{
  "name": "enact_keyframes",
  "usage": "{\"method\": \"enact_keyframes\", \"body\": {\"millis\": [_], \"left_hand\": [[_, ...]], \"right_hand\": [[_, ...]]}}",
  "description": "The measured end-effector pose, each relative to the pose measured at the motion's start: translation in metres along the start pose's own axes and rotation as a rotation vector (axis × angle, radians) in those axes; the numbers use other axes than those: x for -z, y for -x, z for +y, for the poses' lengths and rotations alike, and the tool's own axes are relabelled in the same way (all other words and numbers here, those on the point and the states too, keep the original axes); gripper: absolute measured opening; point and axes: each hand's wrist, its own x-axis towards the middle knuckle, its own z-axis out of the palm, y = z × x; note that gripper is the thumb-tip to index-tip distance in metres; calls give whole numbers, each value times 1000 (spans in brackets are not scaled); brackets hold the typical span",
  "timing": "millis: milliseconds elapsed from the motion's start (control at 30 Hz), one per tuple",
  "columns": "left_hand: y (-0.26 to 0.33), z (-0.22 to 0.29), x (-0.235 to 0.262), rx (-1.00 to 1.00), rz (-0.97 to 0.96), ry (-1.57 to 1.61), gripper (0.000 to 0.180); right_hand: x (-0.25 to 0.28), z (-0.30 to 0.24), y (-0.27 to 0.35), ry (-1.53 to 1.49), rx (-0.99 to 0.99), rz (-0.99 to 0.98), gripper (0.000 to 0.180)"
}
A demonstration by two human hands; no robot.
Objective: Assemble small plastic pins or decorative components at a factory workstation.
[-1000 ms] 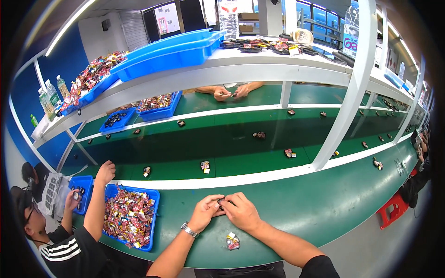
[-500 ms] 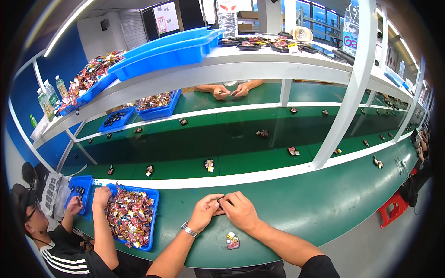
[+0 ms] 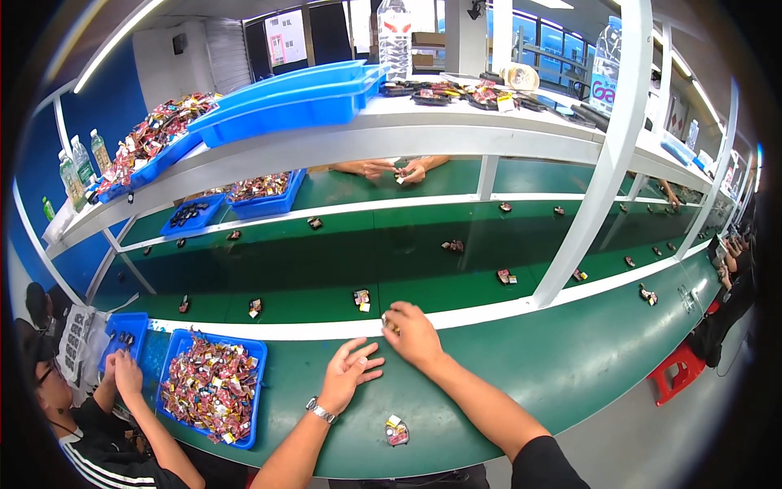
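Note:
My left hand (image 3: pixel 352 378) hovers over the green workbench with its fingers spread and nothing in them. My right hand (image 3: pixel 415 336) reaches forward to the white rail (image 3: pixel 456 316) at the bench's far edge. Its fingers are curled round a small part (image 3: pixel 386 321), mostly hidden by them. Nearer to me on the bench lies a small dark electronic assembly (image 3: pixel 397 433) with red, white and yellow pieces. Left of my left hand stands a blue tray (image 3: pixel 260 376) heaped with similar red, yellow and white pieces.
Beyond the rail, a green conveyor belt (image 3: pixel 423 294) carries several spaced assemblies. A white post (image 3: pixel 590 163) and overhead shelf (image 3: pixel 456 130) stand above it. On the left a co-worker (image 3: pixel 122 416) handles parts by a small blue tray (image 3: pixel 142 324). Across the belt another person's hands (image 3: pixel 399 169) hold a part.
My hands have come apart. The right has moved forward to the rail with the small part; the left has opened. The view has shifted slightly. The co-worker's hands have come together by the small tray.

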Motion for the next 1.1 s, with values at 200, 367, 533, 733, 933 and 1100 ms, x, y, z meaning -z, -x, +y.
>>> {"method": "enact_keyframes", "body": {"millis": [200,367,533,733,933,1100], "left_hand": [[0,-5,12,9,-34,-62,36],[-4,-4,1,34,-75,-150,33],[-1,-2,7,33,-109,-139,33],[1,-5,8,-2,-126,-156,32],[0,2,6,28,-134,-171,31],[-4,5,11,144,-144,-87,41]], "right_hand": [[4,42,-43,81,-85,-83,34],[48,140,-87,407,-211,169,55],[60,206,-106,488,-428,50,71],[62,220,-109,383,-554,13,61],[66,136,-73,-140,-257,-81,61],[90,8,-20,-335,61,-495,73]]}}
